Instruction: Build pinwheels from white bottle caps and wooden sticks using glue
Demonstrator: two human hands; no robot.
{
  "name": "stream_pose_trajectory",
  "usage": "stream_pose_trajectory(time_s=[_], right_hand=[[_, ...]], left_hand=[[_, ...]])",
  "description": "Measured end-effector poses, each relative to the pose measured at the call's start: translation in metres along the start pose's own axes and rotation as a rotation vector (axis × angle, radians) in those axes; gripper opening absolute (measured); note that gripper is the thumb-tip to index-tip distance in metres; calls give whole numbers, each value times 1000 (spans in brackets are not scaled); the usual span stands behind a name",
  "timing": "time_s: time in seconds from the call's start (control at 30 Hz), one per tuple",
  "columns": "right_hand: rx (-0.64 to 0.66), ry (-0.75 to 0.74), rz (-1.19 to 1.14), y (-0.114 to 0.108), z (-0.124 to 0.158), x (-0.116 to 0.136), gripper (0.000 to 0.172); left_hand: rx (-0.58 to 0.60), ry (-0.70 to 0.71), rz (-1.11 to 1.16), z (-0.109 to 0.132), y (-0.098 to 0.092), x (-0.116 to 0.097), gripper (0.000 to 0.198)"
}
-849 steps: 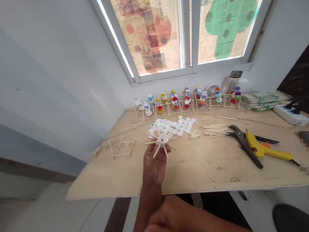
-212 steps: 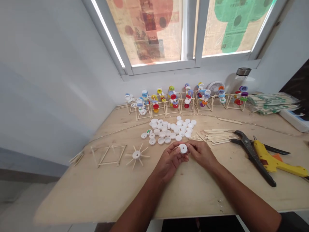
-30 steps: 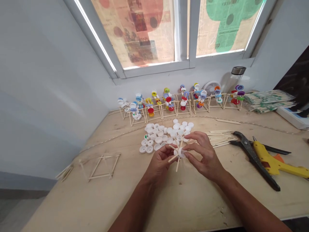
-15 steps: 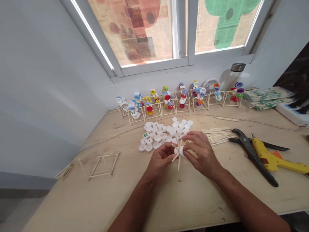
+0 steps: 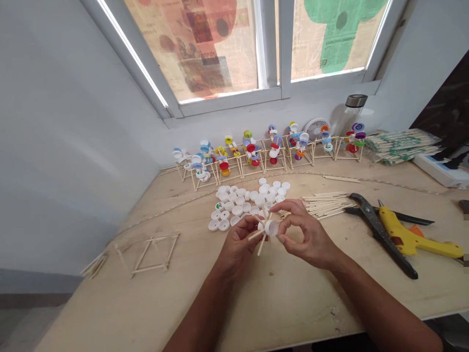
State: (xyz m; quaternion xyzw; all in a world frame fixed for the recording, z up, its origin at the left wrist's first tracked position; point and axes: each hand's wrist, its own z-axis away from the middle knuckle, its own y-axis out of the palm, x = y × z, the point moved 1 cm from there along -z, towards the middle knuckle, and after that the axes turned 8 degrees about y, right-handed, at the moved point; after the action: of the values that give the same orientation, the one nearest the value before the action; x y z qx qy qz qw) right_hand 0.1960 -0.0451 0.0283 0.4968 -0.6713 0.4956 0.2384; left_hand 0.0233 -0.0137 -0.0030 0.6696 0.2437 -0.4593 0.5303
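Note:
Between my hands, above the table's middle, is a hub of white caps (image 5: 271,228) with several thin wooden sticks spreading from it like spokes. My left hand (image 5: 240,240) is closed on the hub and its sticks from the left. On the right, my right hand (image 5: 306,234) pinches the edge of the white cap between thumb and forefinger, its other fingers reaching over the top. Just behind the hands lies a group of loose white bottle caps (image 5: 237,210), partly hidden by them. A pile of loose wooden sticks (image 5: 326,205) lies behind my right hand.
Stick frames with coloured cap wheels (image 5: 251,148) line the back. Black-handled pliers (image 5: 384,237) and a yellow glue gun (image 5: 406,237) lie at the right. A stick frame (image 5: 152,268) stands at the left. A bottle (image 5: 352,111), fan (image 5: 316,130) and bagged sticks (image 5: 403,145) are behind.
The spoked hub has turned in my hands, so the open side of the white cap now shows more. My right thumb and forefinger have shifted to the cap's right edge. The view has moved slightly.

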Motion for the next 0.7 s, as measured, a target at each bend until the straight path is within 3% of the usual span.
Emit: stream_pose_trajectory(time_s=[0.1, 0.17, 0.33, 0.4, 0.57, 0.7], right_hand=[[58, 65, -286, -9, 0, -2, 8], [78, 101, -527, -15, 1, -3, 15], [158, 189, -871, -22, 5, -5, 26], [286, 236, -856, -20, 8, -5, 26], [757, 347, -598, -12, 13, -1, 12], [901, 258, -386, -5, 12, 5, 18]], left_hand=[[-58, -13, 40, 0, 0, -4, 31], [-87, -18, 64, 0, -1, -5, 31], [-49, -36, 118, 0, -9, -2, 32], [-26, -29, 130, 1, -11, -1, 30], [-25, -4, 125, 1, -13, -4, 29], [-57, 21, 122, 1, -15, -9, 29]])
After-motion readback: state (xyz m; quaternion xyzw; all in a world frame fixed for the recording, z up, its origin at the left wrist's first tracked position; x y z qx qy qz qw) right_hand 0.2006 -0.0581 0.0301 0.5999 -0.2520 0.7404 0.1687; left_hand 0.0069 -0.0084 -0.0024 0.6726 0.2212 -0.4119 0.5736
